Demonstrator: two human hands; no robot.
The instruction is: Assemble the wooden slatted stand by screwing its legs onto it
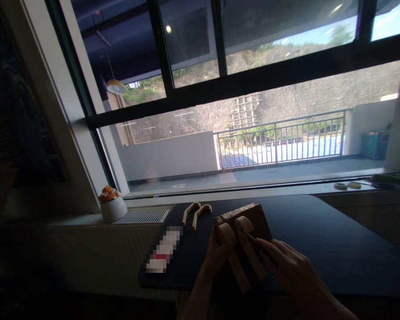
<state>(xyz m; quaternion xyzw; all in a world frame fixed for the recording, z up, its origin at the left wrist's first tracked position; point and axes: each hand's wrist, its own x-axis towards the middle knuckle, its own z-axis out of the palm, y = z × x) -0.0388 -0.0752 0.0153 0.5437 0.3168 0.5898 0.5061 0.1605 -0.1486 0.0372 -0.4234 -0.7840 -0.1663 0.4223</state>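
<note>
My left hand (216, 254) is closed around the left side of a brown wooden block (262, 220) with a rough, pale top edge. Two curved, cane-shaped wooden pieces lie against its face: a left one (239, 270) by my left thumb and a right one (253, 258). In my right hand (290, 264) is a slim screwdriver (251, 237) with a thin metal shaft. Its tip meets the right curved piece just below the bend, at a small dark spot. My right fingers hide most of the handle.
Two more curved wooden pieces (196, 216) lie on the dark table (323, 240), beside a pixelated flat item (163, 251). A white jar with an orange top (113, 206) stands on the sill at left. Tape rolls (346, 185) sit at right below the window.
</note>
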